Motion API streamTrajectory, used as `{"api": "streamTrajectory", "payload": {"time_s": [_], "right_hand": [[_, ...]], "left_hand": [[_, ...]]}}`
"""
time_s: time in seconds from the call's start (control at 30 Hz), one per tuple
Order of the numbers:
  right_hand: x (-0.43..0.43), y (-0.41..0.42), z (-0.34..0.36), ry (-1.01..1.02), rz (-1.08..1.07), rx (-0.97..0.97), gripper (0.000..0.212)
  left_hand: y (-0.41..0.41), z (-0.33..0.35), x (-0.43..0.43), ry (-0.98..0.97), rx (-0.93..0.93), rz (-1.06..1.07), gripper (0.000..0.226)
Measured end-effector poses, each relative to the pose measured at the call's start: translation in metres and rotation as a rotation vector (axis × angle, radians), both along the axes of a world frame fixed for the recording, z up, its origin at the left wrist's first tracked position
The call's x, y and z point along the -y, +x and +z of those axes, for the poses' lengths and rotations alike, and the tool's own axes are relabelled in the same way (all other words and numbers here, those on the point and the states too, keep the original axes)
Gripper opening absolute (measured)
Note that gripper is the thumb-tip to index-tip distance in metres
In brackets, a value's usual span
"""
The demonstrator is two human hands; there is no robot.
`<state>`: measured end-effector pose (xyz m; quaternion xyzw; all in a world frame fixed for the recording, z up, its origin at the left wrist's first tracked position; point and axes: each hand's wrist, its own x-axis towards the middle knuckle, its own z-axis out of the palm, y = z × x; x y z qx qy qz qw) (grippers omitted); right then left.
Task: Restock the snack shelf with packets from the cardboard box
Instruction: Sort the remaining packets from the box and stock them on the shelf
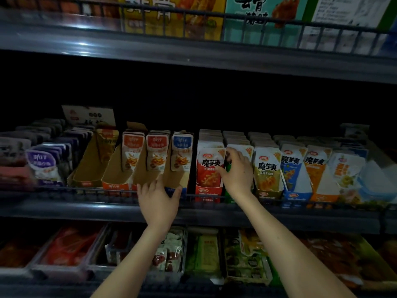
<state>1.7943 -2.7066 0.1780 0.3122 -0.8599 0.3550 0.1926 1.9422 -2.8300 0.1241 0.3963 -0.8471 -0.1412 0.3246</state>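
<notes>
The right hand (236, 171) curls round the front green packet (228, 168), wedged between the red row (209, 168) and olive row (268, 171) on the snack shelf (86, 204), and it is probably best seated upright and flush while the left hand (159, 201), spread and holding nothing, steadies the blue carton (182, 181).

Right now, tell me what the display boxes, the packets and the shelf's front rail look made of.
Display boxes: matte brown cardboard, raw inner walls and folded flaps. Packets: probably plastic film, glossy, printed, slightly crinkled. Front rail: seemingly dark coated metal wire, thin bars, faint sheen.
</notes>
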Motion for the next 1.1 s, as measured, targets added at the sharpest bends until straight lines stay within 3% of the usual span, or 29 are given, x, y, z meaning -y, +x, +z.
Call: {"api": "streamTrajectory", "payload": {"time_s": [0.13, 0.23, 0.43, 0.77, 1.1], "right_hand": [[0.000, 0.001, 0.001, 0.095, -0.037, -0.165, 0.077], [0.000, 0.001, 0.008, 0.269, -0.029, -0.339, 0.076], [0.002, -0.008, 0.028, 0.490, -0.063, -0.358, 0.075], [-0.001, -0.015, 0.030, 0.488, -0.011, -0.268, 0.074], [-0.020, -0.003, 0.035, 0.410, 0.022, -0.326, 0.073]], "left_hand": [[-0.002, -0.001, -0.006, -0.019, -0.018, 0.019, 0.063], [-0.003, 0.000, -0.007, -0.004, -0.034, 0.029, 0.059], [-0.004, -0.001, -0.006, -0.004, -0.052, 0.027, 0.059], [-0.004, -0.002, -0.004, -0.014, -0.058, 0.016, 0.056], [0.002, 0.010, -0.006, -0.014, 0.001, 0.041, 0.067]]}}
